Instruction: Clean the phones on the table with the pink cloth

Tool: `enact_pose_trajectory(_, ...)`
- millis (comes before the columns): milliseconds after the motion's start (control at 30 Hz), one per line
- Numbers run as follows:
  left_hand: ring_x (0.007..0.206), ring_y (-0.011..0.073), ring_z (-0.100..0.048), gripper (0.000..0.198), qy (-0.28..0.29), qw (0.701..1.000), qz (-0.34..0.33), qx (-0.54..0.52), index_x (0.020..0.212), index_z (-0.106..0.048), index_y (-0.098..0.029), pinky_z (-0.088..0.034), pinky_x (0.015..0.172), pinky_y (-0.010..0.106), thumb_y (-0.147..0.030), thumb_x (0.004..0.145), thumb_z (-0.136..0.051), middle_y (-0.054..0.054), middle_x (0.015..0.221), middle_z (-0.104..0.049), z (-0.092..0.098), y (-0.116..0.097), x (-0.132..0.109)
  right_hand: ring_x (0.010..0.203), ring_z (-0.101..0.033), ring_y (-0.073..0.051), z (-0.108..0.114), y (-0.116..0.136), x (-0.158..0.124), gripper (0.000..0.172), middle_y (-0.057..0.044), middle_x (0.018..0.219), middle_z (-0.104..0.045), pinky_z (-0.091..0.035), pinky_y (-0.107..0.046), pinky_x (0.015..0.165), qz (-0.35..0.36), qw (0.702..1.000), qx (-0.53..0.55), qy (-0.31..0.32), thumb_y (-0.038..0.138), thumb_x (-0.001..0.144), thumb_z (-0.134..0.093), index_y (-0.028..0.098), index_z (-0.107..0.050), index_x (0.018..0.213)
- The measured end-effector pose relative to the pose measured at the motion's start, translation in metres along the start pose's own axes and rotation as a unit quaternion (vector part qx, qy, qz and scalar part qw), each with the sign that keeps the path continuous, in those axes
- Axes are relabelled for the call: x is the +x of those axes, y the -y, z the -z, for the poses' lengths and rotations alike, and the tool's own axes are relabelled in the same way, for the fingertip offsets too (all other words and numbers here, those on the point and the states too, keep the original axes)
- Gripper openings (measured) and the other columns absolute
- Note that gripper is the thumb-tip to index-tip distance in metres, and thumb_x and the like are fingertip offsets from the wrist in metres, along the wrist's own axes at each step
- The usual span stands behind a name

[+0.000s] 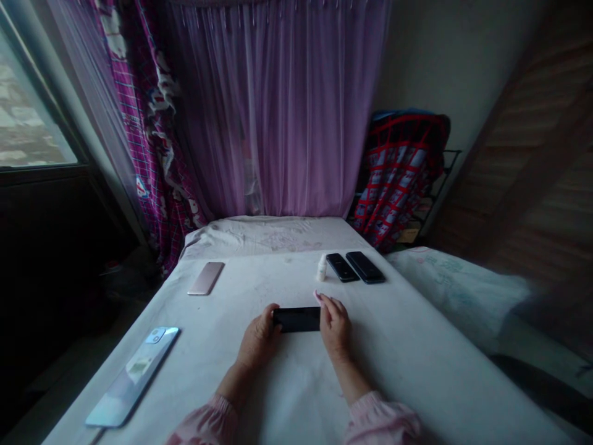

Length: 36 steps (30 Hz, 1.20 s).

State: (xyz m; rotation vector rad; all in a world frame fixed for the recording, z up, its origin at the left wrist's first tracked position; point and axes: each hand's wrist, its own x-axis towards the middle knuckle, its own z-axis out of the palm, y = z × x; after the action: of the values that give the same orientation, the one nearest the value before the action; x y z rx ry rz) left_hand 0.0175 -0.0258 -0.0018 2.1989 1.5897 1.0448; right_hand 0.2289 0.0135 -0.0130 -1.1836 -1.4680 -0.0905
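A black-screened smartphone lies sideways between my hands, just above or on the white-covered table; I cannot tell which. My left hand is closed around its left end, thumb along the near side. At the right end, my right hand pinches a small pale pinkish cloth, which sticks out past the fingertips over the phone's far corner. Its palm side and most of the cloth are hidden. Beyond the right hand stands a small white bottle, upright.
Two dark phones lie right of the bottle. A rose-gold phone rests face down at left, and a large light-blue phone lies nearer, by the left edge. Purple curtains hang behind the table.
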Motion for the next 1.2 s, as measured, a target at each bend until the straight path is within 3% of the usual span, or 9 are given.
enact_pose_trajectory(100,0.075,0.0171,-0.069,0.03,-0.008,0.999,0.042,-0.006,0.115,-0.048,-0.028,-0.055,0.069,0.029,-0.02,0.085,-0.047,-0.001,0.086,-0.07,0.0,-0.004,-0.001,0.093,-0.06,-0.021,0.006,0.008,0.002,0.03,-0.01,0.097,-0.067,-0.051,-0.035,0.081,0.027,0.999,-0.036,0.011,0.024,0.094,-0.042,0.021,-0.068,0.109)
enact_pose_trajectory(267,0.08,0.0181,-0.071,0.029,-0.049,0.998,0.039,-0.009,0.115,-0.056,-0.027,-0.057,0.072,0.031,-0.025,0.087,-0.048,0.001,0.097,-0.073,-0.008,0.001,0.005,0.092,-0.057,-0.022,0.011,0.019,0.008,0.03,-0.009,0.097,-0.064,-0.049,-0.034,0.08,0.061,0.993,-0.091,0.044,0.02,0.095,-0.041,0.023,-0.067,0.11)
enact_pose_trajectory(567,0.086,0.0179,-0.072,0.029,-0.013,0.997,-0.071,-0.036,0.117,-0.059,-0.025,-0.059,0.077,0.029,-0.028,0.095,-0.04,0.003,0.101,-0.074,-0.018,0.0,0.019,0.094,-0.056,-0.022,0.012,0.01,0.014,0.034,-0.01,0.103,-0.061,-0.049,-0.033,0.08,0.068,0.986,-0.153,0.024,0.015,0.095,-0.038,0.022,-0.063,0.116)
enact_pose_trajectory(900,0.092,0.0179,-0.071,0.033,0.007,0.994,-0.022,-0.108,0.115,-0.064,-0.022,-0.056,0.083,0.028,-0.035,0.097,-0.039,0.005,0.103,-0.074,-0.005,-0.012,0.02,0.096,-0.057,-0.022,0.016,0.016,0.015,0.037,-0.011,0.104,-0.064,-0.05,-0.037,0.083,0.067,0.985,-0.154,0.049,0.013,0.093,-0.038,0.022,-0.063,0.118)
enact_pose_trajectory(1033,0.086,0.018,-0.072,0.032,0.006,0.987,0.018,-0.16,0.108,-0.068,-0.021,-0.057,0.08,0.027,-0.037,0.096,-0.044,0.005,0.096,-0.076,-0.003,-0.016,0.02,0.094,-0.058,-0.021,0.014,0.032,0.012,0.035,-0.009,0.102,-0.064,-0.05,-0.035,0.08,0.095,0.984,-0.139,0.061,0.01,0.093,-0.039,0.021,-0.064,0.115)
enact_pose_trajectory(1200,0.09,0.0178,-0.071,0.028,-0.006,0.981,-0.012,-0.192,0.114,-0.066,-0.023,-0.056,0.08,0.026,-0.032,0.095,-0.048,0.003,0.103,-0.074,-0.003,-0.018,0.019,0.097,-0.059,-0.018,0.007,0.062,0.003,0.034,-0.009,0.105,-0.063,-0.05,-0.03,0.084,0.138,0.98,-0.061,0.133,0.008,0.093,-0.042,0.018,-0.061,0.119)
